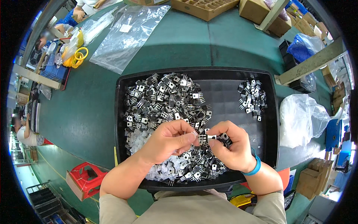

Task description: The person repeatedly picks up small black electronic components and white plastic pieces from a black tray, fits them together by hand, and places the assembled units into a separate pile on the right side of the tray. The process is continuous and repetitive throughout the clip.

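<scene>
Over the middle of a black tray [238, 69], my two hands meet almost fingertip to fingertip. My right hand [237, 150], with a blue wristband, pinches a black transistor [211, 137] by its metal tab, its legs toward the left. Thumb and forefinger of my left hand [167, 141] are closed on a small whitish translucent piece [194, 133], close to those legs; whether they touch I cannot tell. Beneath lies a large heap of loose transistors [160, 97]. Small white translucent pieces [164, 168] lie under and beside my left forearm. A smaller transistor pile [253, 98] sits at the tray's far right.
The tray stands on a green table [82, 112]. A flat clear plastic bag [128, 35] and a yellow tape roll [79, 56] lie far left. At the back is a divided cardboard box [205, 9]; a filled white bag [304, 119] rests at right. Other people sit at the left.
</scene>
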`<action>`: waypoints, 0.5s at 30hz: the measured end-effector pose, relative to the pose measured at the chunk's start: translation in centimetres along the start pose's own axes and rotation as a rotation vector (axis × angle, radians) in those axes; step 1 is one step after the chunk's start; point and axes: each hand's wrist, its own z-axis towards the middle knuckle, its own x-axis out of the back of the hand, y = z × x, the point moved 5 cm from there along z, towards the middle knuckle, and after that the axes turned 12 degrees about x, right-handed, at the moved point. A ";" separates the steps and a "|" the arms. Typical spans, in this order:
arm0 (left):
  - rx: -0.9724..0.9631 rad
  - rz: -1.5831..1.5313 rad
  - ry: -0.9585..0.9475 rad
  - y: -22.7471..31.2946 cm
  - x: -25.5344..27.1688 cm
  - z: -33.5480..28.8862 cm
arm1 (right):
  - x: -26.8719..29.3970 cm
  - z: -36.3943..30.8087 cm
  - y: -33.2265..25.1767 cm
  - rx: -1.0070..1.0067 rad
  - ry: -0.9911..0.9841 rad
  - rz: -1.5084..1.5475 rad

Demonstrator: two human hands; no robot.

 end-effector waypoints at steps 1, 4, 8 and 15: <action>0.000 0.015 0.009 0.0 0.0 0.0 | 0.0 0.0 0.0 -0.002 0.001 0.001; 0.012 0.070 -0.013 -0.4 0.1 -0.1 | -0.4 -0.1 0.3 0.005 -0.084 0.040; 0.020 0.072 -0.024 -0.7 0.3 0.0 | -0.6 0.3 -0.4 0.060 -0.152 0.034; 0.054 0.033 -0.017 -0.2 -0.1 -0.2 | -0.6 -0.3 0.4 -0.087 -0.009 0.056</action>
